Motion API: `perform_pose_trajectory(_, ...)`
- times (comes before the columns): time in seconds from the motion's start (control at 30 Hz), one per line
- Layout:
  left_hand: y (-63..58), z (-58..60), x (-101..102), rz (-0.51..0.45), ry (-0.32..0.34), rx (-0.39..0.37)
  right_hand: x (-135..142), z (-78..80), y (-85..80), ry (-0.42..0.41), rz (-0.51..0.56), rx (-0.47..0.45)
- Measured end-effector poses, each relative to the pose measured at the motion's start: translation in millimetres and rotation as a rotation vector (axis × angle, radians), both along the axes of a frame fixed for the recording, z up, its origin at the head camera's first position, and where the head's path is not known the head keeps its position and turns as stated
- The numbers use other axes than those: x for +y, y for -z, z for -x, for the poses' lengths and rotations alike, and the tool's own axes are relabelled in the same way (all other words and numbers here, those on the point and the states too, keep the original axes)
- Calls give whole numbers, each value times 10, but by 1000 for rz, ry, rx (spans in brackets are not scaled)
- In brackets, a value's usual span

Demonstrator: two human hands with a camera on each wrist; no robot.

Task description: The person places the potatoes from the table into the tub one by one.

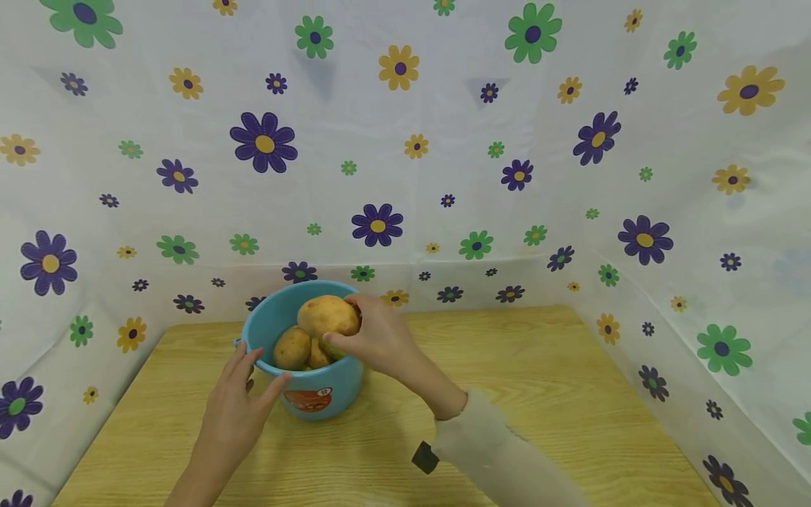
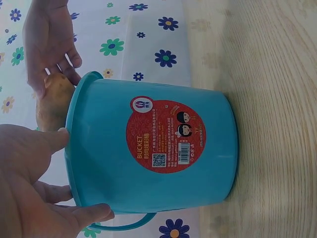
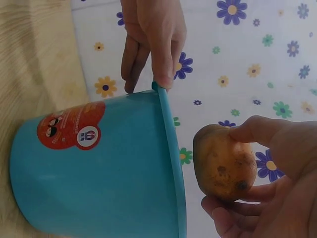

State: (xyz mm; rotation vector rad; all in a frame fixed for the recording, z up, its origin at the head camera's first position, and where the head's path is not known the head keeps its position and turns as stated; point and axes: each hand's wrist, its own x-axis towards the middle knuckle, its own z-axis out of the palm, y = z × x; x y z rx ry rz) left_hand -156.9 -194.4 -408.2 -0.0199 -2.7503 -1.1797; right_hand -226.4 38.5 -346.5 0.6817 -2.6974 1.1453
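A blue bucket (image 1: 332,394) with a red label stands upright on the table, with several potatoes (image 1: 292,348) inside. Above its mouth my right hand (image 1: 380,334) pinches a large potato (image 1: 326,315) between thumb and fingers. Dark spots mark that potato (image 3: 225,161) in the right wrist view, where it sits just outside the rim line. My left hand (image 1: 234,401) rests at the near left of the rim, its thumb and fingers spread and touching the edge. Something green under the held potato is mostly hidden.
The bucket's handle (image 2: 126,225) hangs at its side. Beneath it is a light wood-grain table (image 1: 507,380). White cloth (image 1: 405,127) printed with flowers walls in the back and both sides. A small black piece (image 1: 425,458) hangs by the right sleeve (image 1: 494,451).
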Motion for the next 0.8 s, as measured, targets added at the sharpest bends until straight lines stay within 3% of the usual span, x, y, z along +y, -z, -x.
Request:
perform_pose_trajectory(0.53,4,8,1,-4,-3,-3,-103,23,106,-10,-33,24)
perform_pose_trajectory(0.8,14,9,0,5,-4,4,-89,32,191,-78,-82,70)
